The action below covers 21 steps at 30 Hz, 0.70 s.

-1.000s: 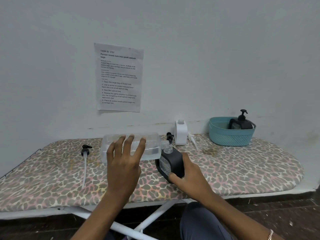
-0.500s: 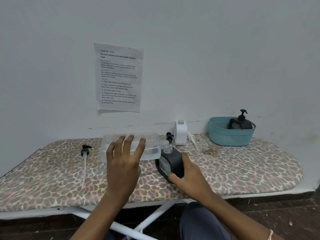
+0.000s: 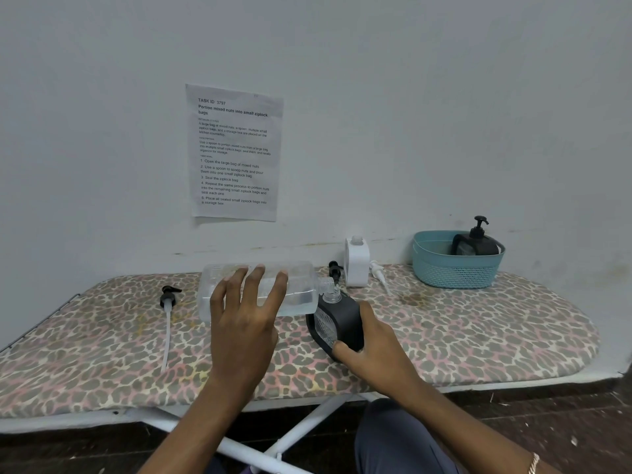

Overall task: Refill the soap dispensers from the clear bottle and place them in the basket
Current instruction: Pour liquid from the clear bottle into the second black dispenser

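My left hand (image 3: 244,323) grips the clear bottle (image 3: 297,289), held on its side above the board with its neck over the open mouth of a black soap dispenser (image 3: 337,319). My right hand (image 3: 374,343) holds that dispenser upright on the board. A white dispenser (image 3: 357,261) without its pump stands by the wall. A second black dispenser (image 3: 475,242) with its pump on sits inside the teal basket (image 3: 455,268) at the back right.
The leopard-print ironing board (image 3: 478,330) carries a loose black pump with a long tube (image 3: 168,302) on the left, another black pump (image 3: 334,268) behind the bottle and a white pump (image 3: 378,273) beside the white dispenser. A printed sheet (image 3: 236,152) hangs on the wall.
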Each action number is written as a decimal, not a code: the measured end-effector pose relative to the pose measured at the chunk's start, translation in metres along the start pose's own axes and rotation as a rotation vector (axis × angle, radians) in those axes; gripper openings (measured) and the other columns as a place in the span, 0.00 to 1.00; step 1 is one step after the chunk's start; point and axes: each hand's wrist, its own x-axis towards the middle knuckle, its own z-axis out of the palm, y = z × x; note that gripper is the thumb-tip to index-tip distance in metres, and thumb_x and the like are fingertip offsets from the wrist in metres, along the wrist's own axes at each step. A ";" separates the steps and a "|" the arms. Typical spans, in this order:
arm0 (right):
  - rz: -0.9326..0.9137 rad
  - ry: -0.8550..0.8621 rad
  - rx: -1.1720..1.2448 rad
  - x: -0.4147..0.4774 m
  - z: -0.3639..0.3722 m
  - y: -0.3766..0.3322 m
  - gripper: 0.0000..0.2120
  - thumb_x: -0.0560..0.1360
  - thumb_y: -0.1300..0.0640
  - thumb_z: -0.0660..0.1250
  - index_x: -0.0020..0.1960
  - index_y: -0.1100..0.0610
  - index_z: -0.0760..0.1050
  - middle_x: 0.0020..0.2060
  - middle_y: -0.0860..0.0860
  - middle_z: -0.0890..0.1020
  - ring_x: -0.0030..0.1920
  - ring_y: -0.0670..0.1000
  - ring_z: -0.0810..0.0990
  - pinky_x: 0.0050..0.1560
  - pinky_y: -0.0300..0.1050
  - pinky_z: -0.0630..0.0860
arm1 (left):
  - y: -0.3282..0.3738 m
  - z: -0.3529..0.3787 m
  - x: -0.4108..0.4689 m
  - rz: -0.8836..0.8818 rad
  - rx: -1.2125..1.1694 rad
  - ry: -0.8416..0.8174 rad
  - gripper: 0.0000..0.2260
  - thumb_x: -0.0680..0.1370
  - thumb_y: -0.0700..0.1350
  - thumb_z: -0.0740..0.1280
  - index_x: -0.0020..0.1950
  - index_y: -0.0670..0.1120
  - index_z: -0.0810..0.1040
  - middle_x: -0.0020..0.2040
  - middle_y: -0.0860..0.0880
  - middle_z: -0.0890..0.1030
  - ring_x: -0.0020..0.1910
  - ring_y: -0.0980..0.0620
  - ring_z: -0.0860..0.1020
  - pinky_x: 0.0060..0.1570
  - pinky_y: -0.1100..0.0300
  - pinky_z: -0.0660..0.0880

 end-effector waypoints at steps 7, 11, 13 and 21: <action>0.012 -0.003 0.005 0.000 0.000 0.000 0.21 0.74 0.47 0.73 0.62 0.45 0.67 0.48 0.41 0.81 0.47 0.40 0.80 0.44 0.40 0.79 | 0.000 0.000 0.000 0.000 -0.001 0.000 0.35 0.62 0.25 0.70 0.68 0.45 0.82 0.67 0.38 0.80 0.68 0.34 0.75 0.67 0.38 0.66; 0.010 -0.005 0.004 0.000 0.000 0.001 0.21 0.74 0.47 0.72 0.62 0.45 0.67 0.48 0.41 0.81 0.47 0.41 0.80 0.44 0.41 0.80 | 0.000 0.000 0.000 -0.001 -0.002 0.000 0.35 0.62 0.25 0.70 0.68 0.45 0.82 0.67 0.38 0.80 0.68 0.34 0.76 0.67 0.38 0.66; 0.010 -0.004 0.002 0.000 0.000 0.000 0.22 0.73 0.46 0.72 0.63 0.45 0.67 0.49 0.42 0.81 0.47 0.41 0.81 0.45 0.43 0.80 | 0.000 0.000 0.000 -0.002 -0.003 0.001 0.35 0.62 0.25 0.70 0.68 0.45 0.82 0.66 0.38 0.80 0.68 0.34 0.76 0.67 0.38 0.66; 0.015 -0.004 0.009 0.000 0.000 -0.001 0.22 0.73 0.47 0.72 0.63 0.43 0.67 0.50 0.40 0.81 0.49 0.40 0.80 0.47 0.43 0.81 | 0.000 -0.001 0.000 -0.002 -0.011 -0.003 0.35 0.63 0.26 0.69 0.68 0.45 0.82 0.66 0.38 0.80 0.68 0.34 0.76 0.68 0.38 0.66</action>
